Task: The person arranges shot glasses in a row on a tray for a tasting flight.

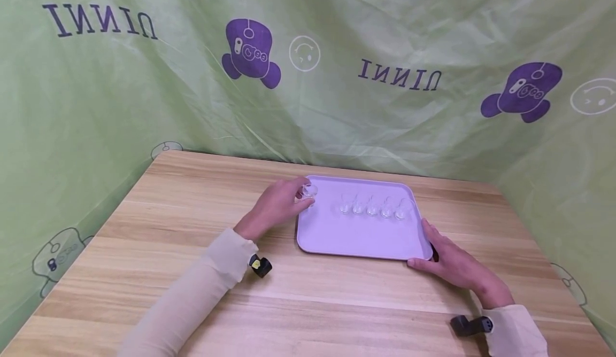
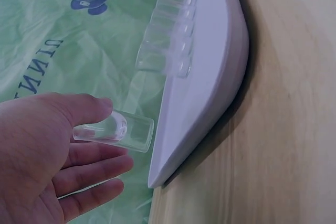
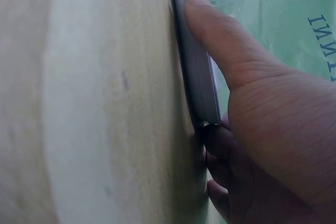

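My left hand [image 1: 279, 204] pinches a small clear shot glass [image 2: 137, 132] between thumb and fingers, at the far left corner of a light purple tray [image 1: 356, 239]. Whether this glass touches the tray I cannot tell. Several matching shot glasses [image 1: 372, 209] stand in a row on the tray's right half; the left wrist view shows these glasses [image 2: 168, 40] side by side. My right hand [image 1: 452, 263] grips the tray's near right corner. In the right wrist view its thumb [image 3: 220, 30] lies against the tray's edge [image 3: 197, 72], while the other fingers are curled, partly in shadow.
The tray lies on a wood-grain table [image 1: 308, 303], towards its back edge. Behind and beside the table hangs a green curtain [image 1: 337, 122] with purple prints. A small black device is worn at each wrist, below the sleeves [image 1: 192, 293].
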